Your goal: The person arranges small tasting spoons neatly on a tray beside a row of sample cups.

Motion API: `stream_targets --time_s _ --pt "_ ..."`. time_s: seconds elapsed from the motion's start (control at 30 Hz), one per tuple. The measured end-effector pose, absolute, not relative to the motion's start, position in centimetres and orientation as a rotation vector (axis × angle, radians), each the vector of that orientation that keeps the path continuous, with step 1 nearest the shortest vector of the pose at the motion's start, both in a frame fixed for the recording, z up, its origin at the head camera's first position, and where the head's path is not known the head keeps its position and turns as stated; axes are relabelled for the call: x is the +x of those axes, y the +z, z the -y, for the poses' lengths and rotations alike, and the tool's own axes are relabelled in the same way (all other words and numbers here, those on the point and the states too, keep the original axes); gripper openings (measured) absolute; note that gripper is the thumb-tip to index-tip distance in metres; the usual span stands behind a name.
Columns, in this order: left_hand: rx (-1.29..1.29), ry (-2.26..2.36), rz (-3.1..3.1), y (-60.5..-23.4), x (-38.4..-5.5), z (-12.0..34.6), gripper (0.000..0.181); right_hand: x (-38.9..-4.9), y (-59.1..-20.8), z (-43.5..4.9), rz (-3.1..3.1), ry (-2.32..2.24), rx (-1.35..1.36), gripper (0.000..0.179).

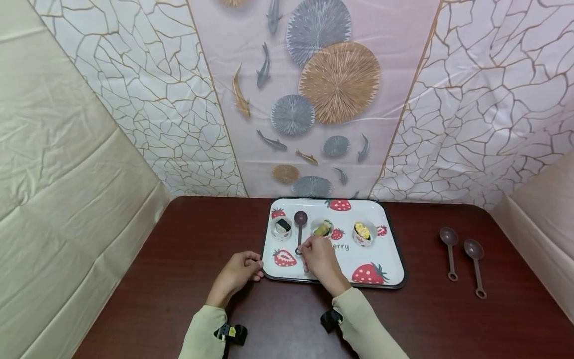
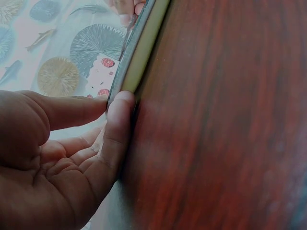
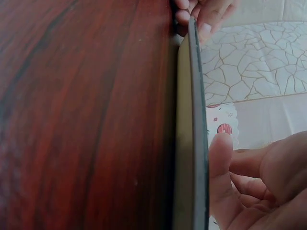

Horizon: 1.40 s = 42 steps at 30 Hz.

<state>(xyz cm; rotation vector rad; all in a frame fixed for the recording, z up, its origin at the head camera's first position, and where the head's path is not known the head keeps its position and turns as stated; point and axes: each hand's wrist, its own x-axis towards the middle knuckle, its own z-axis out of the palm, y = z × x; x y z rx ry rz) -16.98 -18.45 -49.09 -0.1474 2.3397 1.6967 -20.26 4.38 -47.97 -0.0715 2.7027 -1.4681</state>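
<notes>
A white strawberry-print tray (image 1: 345,271) with a dark rim lies on the table. My left hand (image 1: 239,271) pinches its front left corner, thumb and finger at the rim in the left wrist view. Over the tray, my right hand (image 1: 320,257) has its curled fingertips at the handle end of a brown spoon (image 1: 301,218) and pinches it there. That spoon lies between a small cup (image 1: 281,235) holding a black-and-white piece and a cup (image 1: 329,223) with green food. Farther right on the tray is a cup (image 1: 364,242) of yellow food. In the right wrist view, the spoon is hidden.
Two more brown spoons, a nearer one (image 1: 475,251) and another (image 1: 450,238), lie on the dark wooden table (image 1: 188,234) to the right of the tray. A patterned cloth wall (image 1: 251,174) rises right behind the tray.
</notes>
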Motion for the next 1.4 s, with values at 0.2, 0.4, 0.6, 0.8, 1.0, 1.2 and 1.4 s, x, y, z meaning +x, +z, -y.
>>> stream_targets --time_s 0.2,0.4,0.6,0.8,1.0,1.2,1.4 --pt "-0.156 1.699 -2.33 -49.1 -17.1 18.4 0.022 -20.3 -48.4 -4.4 -2.713 -1.466 -0.062 0.021" --pt "-0.144 1.705 -2.327 -49.1 -17.2 18.4 0.023 -20.5 -48.7 -4.3 -2.75 -1.427 -0.098 0.024" --pt "-0.129 1.706 -2.325 -49.0 -17.1 18.4 0.023 -20.5 -48.5 -4.3 -2.775 -1.372 -0.124 0.024" --pt "-0.125 1.709 -2.331 -49.0 -17.0 18.3 0.022 -20.6 -48.3 -4.4 -2.748 -1.324 -0.093 0.022" --pt "-0.113 1.704 -2.353 -48.9 -16.8 18.4 0.023 -20.6 -48.2 -4.2 -2.82 -1.281 -0.13 0.024" --pt "-0.112 1.7 -2.352 -49.0 -16.8 18.3 0.021 -19.8 -47.7 -4.8 -2.911 -1.227 -0.182 0.024" --pt "-0.125 1.681 -2.363 -48.7 -16.8 18.5 0.022 -18.0 -45.4 -5.9 -2.997 -1.134 -0.227 0.011"
